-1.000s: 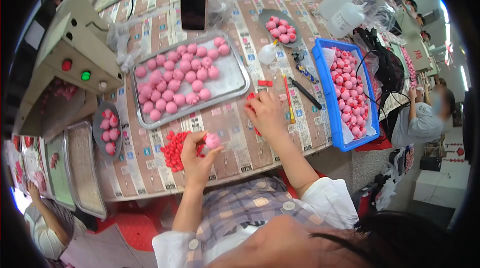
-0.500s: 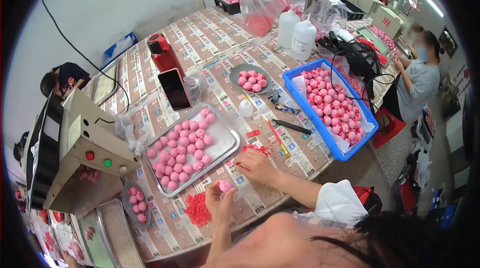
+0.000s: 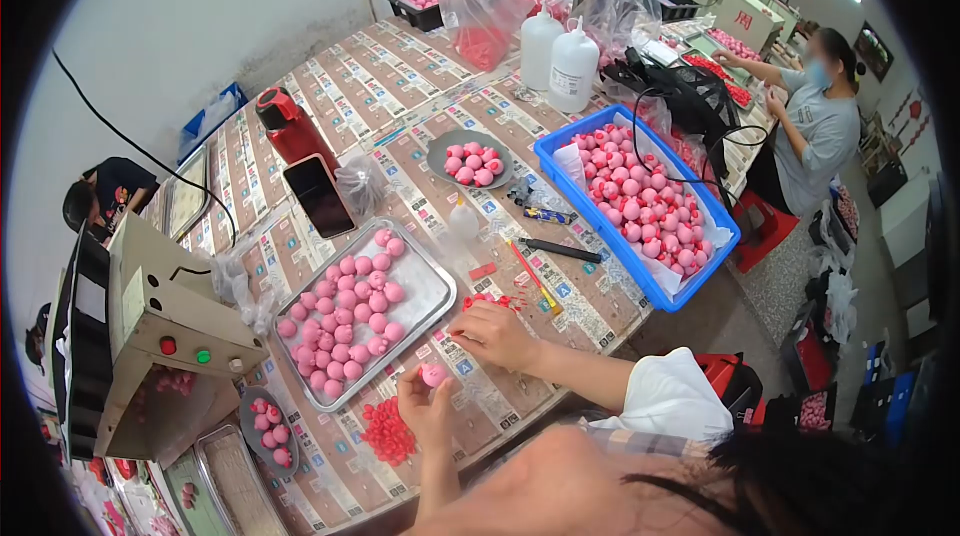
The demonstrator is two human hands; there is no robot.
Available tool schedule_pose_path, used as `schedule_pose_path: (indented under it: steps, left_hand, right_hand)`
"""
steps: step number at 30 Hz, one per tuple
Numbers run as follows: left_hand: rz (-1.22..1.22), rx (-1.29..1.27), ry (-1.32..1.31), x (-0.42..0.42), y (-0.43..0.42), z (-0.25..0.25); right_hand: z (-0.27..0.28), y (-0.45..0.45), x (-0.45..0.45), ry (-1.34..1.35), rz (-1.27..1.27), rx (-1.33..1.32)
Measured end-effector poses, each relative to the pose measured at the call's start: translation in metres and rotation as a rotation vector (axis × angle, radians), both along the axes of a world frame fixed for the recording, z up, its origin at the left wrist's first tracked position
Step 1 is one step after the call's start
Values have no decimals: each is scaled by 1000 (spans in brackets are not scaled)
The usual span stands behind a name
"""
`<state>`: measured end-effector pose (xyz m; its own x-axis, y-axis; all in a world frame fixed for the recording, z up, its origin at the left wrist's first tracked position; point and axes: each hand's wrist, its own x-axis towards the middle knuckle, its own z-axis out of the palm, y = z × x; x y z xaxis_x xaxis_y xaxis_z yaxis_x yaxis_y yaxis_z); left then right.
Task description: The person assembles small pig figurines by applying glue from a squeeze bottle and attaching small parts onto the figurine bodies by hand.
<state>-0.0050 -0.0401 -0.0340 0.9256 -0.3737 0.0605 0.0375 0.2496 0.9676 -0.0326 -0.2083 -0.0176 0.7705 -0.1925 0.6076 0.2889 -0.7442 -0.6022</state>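
Observation:
A small pink ball point(image 3: 433, 374) sits between the thumb and fingertips of my left hand point(image 3: 426, 408), which is closed on it. Just to its upper right, my right hand point(image 3: 494, 336) has its fingers bent together in a pinch. Whatever is between those fingertips is too small to make out. Small red pieces point(image 3: 482, 302) lie scattered behind my right hand. A bigger heap of red pieces point(image 3: 388, 431) lies left of my left wrist. Beyond my hands is a metal tray point(image 3: 425, 281) with many plain pink balls.
On the right stands a blue crate point(image 3: 663, 296) of pink balls with red parts. A grey plate point(image 3: 440, 168) holds similar balls. A black-handled tool point(image 3: 560, 250), a phone point(image 3: 319, 196) and a red bottle point(image 3: 290, 131) lie or stand beyond. At left is a boxy machine point(image 3: 170, 306).
My view has turned slightly, so the table's things sit further left. Both hands keep nearly the same pose, the left with the pink ball. A co-worker at the right now reaches an arm forward.

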Motion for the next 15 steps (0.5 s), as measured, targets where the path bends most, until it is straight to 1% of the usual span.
schedule_pose_path:
  steps: [4,15]
  left_hand:
    - [-8,-16,25,0,2,-4]
    - [16,-71,83,-3,-2,6]
  right_hand:
    - [3,0,-1,0,-5,-3]
    - [1,-1,-1,-18,-16,-12]
